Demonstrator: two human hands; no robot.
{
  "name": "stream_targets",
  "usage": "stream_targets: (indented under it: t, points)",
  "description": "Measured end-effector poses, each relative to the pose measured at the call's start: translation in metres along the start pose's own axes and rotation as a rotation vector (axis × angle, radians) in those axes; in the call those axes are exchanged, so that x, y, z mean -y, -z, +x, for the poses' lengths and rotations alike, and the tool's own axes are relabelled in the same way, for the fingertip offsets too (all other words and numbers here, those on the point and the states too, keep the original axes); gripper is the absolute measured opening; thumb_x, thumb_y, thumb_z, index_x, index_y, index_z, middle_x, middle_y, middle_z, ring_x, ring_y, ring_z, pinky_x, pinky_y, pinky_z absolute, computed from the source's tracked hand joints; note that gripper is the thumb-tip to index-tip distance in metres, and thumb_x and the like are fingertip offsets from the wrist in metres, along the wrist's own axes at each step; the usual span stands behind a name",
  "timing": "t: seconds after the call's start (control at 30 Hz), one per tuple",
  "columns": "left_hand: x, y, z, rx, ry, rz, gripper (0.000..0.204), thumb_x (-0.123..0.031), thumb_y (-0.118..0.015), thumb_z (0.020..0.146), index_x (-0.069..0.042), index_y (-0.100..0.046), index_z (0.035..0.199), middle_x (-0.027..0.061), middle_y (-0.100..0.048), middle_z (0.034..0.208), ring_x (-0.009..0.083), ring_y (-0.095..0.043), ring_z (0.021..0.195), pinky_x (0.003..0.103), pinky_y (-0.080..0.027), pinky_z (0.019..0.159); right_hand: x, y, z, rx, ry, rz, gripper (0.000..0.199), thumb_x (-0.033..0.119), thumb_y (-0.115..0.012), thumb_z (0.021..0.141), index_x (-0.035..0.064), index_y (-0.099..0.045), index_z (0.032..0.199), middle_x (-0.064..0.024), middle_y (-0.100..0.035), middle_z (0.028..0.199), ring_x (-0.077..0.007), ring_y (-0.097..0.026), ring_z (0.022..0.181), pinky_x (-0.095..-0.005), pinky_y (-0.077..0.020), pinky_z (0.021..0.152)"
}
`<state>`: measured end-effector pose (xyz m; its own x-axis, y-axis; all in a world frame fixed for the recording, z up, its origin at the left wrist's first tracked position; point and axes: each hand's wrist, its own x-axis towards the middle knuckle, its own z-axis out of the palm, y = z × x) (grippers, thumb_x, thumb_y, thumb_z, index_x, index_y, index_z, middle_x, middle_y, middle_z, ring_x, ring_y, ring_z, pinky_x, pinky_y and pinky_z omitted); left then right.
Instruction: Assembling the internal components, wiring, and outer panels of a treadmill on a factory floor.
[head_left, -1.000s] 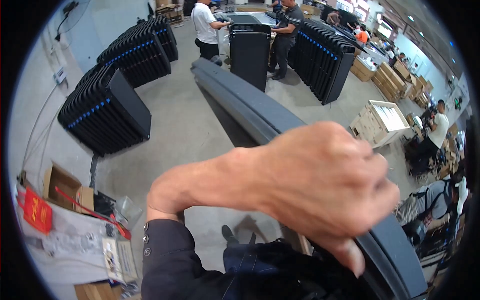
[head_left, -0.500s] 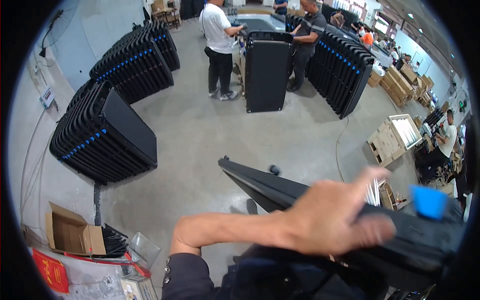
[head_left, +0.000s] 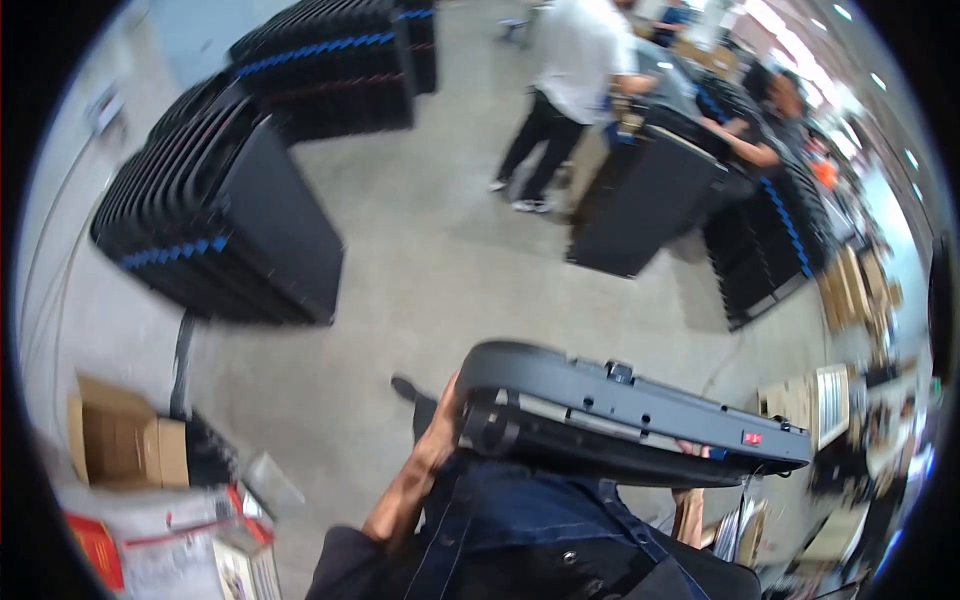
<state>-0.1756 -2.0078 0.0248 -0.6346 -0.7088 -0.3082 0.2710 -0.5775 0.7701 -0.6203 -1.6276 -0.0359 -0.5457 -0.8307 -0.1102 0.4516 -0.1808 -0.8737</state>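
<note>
Through the head camera, with the clock centred on the view, here's the dark grey, round-cornered frame (head_left: 680,412), a long narrow piece tilted down toward its right end, sitting at four o'clock, right in front of the person's body! The bare left hand (head_left: 446,416) is just past six, clamped on the frame's rounded left end, its fingertips out of sight behind it. Over between four and five comes the bare right hand (head_left: 688,502), mostly hidden by the frame's lower edge, a little skin showing in the opening; how tightly it closes, I can't tell. Along the top rail sit a small black fitting (head_left: 619,372) and, nearer the right end, a small red patch (head_left: 752,438). Out at ten o'clock leans a packed row of black flat panels (head_left: 290,225) with blue tabs, and beyond it at eleven, another black row (head_left: 335,85). At one o'clock stands a co-worker in a white shirt (head_left: 580,60), just beside a tall black upright panel (head_left: 650,205) at two. And at eight, an open brown cardboard box (head_left: 165,450)!
</note>
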Motion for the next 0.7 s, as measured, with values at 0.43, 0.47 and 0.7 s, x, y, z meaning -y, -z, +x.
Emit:
stream_targets:
  t: [0.43, 0.47, 0.7]
  points:
    - [-0.091, 0.346, 0.142, -0.657, -0.529, -0.347, 0.025, -0.028, -0.056, 0.104, -0.004, -0.063, 0.099, 0.0008, -0.058, 0.075, 0.0089, -0.055, 0.067, 0.023, -0.044, 0.062, -0.131, -0.351, 0.54, 0.483, -0.516, -0.259, 0.068, 0.068, -0.031, 0.103, 0.0065, -0.061, 0.099, -0.0121, -0.059, 0.077, -0.0246, -0.054, 0.061, -0.0381, -0.046, 0.059]
    - [-0.082, 0.385, 0.133, -0.496, -0.484, -0.516, 0.022, -0.026, -0.058, 0.103, -0.004, -0.062, 0.103, 0.0021, -0.057, 0.074, 0.0093, -0.054, 0.067, 0.023, -0.044, 0.061, -0.159, -0.398, 0.587, 0.65, -0.578, -0.268, 0.07, 0.069, -0.028, 0.103, 0.0069, -0.061, 0.101, -0.013, -0.058, 0.074, -0.0239, -0.052, 0.06, -0.0374, -0.0424, 0.056]
    - [-0.096, 0.42, 0.176, -0.946, -0.614, -0.705, 0.044, -0.046, -0.054, 0.1, -0.003, -0.061, 0.097, 0.0043, -0.054, 0.063, 0.0143, -0.049, 0.056, 0.027, -0.036, 0.052, -0.369, -0.681, 0.844, 1.309, -0.783, -0.202, 0.069, 0.066, -0.037, 0.101, 0.0019, -0.062, 0.101, -0.0152, -0.059, 0.067, -0.0234, -0.051, 0.055, -0.0341, -0.0403, 0.055]
